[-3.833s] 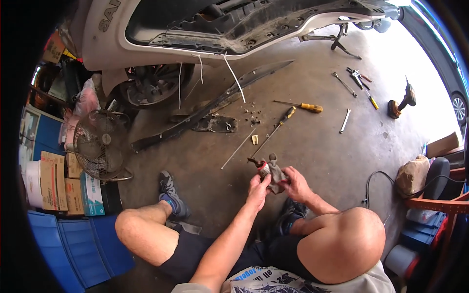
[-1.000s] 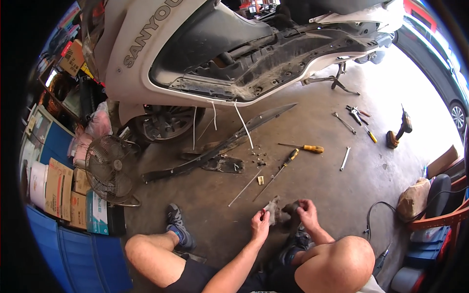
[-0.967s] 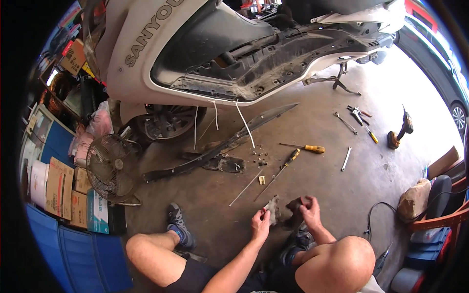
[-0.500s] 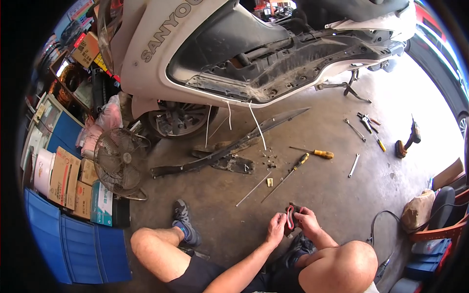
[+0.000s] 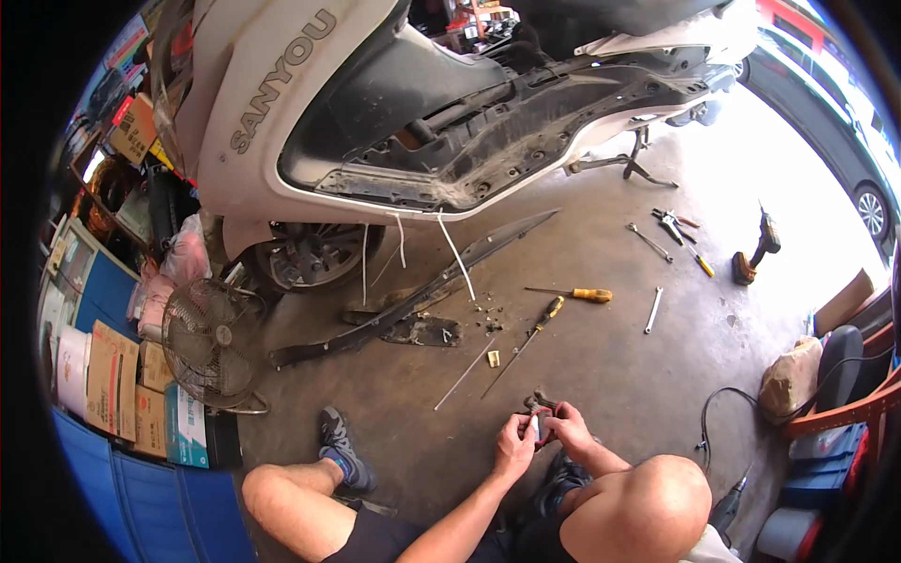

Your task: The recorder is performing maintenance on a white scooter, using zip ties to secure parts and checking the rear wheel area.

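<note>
In front of my right shin, both hands hold a small dark part with red edging [image 5: 542, 418]; its exact kind I cannot make out. A pale strip shows against it. My left hand [image 5: 513, 445] is closed at its left side, fingertips pinching the edge. My right hand [image 5: 570, 433] grips the other side, its fingers bent over the part. On the floor beyond lie a thin metal rod [image 5: 465, 375], a small yellowish block [image 5: 494, 358], two yellow-handled screwdrivers [image 5: 590, 296] [image 5: 548, 314] and scattered small fasteners [image 5: 488, 324].
A white scooter [image 5: 246, 178] with its side panel off stands ahead, white strips [image 5: 457, 253] hanging from it. A long black trim piece [image 5: 394, 314] lies below. Wrenches [image 5: 654, 310], pliers [image 5: 671, 225] and a cordless drill [image 5: 758, 249] lie right. A fan [image 5: 221, 342] and boxes [image 5: 113, 380] stand left.
The view has shifted, so the scooter and floor tools sit further left. My hands have drawn closer together on the part, and my right fingers now reach across it.
</note>
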A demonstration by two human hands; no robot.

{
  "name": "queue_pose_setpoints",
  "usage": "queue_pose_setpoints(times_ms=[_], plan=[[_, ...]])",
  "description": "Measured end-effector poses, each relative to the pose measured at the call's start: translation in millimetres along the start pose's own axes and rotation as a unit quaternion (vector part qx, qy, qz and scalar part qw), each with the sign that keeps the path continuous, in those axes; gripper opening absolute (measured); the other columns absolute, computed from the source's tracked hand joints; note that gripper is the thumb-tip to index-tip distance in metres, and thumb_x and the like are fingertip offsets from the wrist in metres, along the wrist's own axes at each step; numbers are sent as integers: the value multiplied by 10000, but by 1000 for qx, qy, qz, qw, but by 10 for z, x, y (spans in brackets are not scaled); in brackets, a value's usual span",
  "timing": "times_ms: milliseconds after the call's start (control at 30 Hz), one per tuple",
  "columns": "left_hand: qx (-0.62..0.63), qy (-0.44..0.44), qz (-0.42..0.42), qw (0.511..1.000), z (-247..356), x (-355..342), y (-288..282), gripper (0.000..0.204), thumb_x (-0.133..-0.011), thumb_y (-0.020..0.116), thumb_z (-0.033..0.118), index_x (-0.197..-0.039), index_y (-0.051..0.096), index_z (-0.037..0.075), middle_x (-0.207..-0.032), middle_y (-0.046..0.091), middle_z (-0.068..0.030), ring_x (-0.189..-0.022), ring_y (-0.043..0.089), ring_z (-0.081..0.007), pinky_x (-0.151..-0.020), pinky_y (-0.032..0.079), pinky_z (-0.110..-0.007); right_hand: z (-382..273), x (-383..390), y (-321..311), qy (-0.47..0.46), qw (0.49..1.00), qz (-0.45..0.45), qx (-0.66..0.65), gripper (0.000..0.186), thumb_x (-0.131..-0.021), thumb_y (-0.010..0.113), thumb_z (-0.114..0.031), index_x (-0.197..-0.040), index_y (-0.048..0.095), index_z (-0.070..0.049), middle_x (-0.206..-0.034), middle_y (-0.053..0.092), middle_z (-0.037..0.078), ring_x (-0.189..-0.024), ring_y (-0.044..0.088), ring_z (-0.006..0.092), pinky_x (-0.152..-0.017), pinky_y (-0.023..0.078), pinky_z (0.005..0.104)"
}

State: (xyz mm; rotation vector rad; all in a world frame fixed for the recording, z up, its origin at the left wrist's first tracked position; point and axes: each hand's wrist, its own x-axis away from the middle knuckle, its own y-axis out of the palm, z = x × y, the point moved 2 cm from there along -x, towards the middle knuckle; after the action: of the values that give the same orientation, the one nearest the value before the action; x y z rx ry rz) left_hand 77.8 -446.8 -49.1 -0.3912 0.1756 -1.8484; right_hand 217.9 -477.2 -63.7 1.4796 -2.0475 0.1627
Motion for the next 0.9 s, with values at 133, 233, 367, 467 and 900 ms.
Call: queue_pose_setpoints(times_ms=[133, 233, 367, 467, 900], plan=[[-30, 28, 5, 999, 298, 83, -1, 143, -853, 617, 101, -964, 571, 24, -841, 628, -104, -703, 624, -210, -658, 509, -347, 62, -78, -64, -29, 997, 68, 22, 171, -780, 650, -129, -837, 513, -45, -727, 537, 31, -658, 507, 113, -532, 426, 285], [-72, 105, 53, 991, 484, 104, 20, 177, -806, 584, 11, -975, 535, 29, -910, 566, -135, -805, 592, -265, -724, 494, -376, -7, -60, -131, -75, 987, 130, 57, 144, -801, 640, -103, -835, 509, -57, -742, 536, 21, -641, 515, 112, -515, 438, 277], [-86, 227, -53, 969, 655, 154, 164, 193, -794, 564, 9, -976, 510, 40, -943, 548, -175, -893, 568, -361, -782, 480, -421, -20, -100, -73, -55, 994, 27, 85, 231, -787, 718, -172, -769, 516, -63, -723, 555, 15, -701, 502, 100, -579, 445, 287], [-214, 170, -48, 961, 573, 141, 220, 293, -790, 543, 36, -1069, 455, 24, -1004, 548, -210, -981, 550, -407, -848, 446, -486, -43, -107, -106, -64, 994, 81, 47, 224, -776, 721, -149, -774, 518, -55, -717, 536, 8, -687, 479, 101, -581, 434, 287], [614, -217, -109, 751, 202, -762, -5, 469, -816, 430, 237, -1168, 543, -52, -1188, 602, -177, -1116, 556, -305, -979, 419, -423, -492, 41, 51, -142, 981, -93, 98, 201, -819, 702, -73, -826, 502, -60, -735, 580, 6, -678, 551, 86, -581, 482, 266]])
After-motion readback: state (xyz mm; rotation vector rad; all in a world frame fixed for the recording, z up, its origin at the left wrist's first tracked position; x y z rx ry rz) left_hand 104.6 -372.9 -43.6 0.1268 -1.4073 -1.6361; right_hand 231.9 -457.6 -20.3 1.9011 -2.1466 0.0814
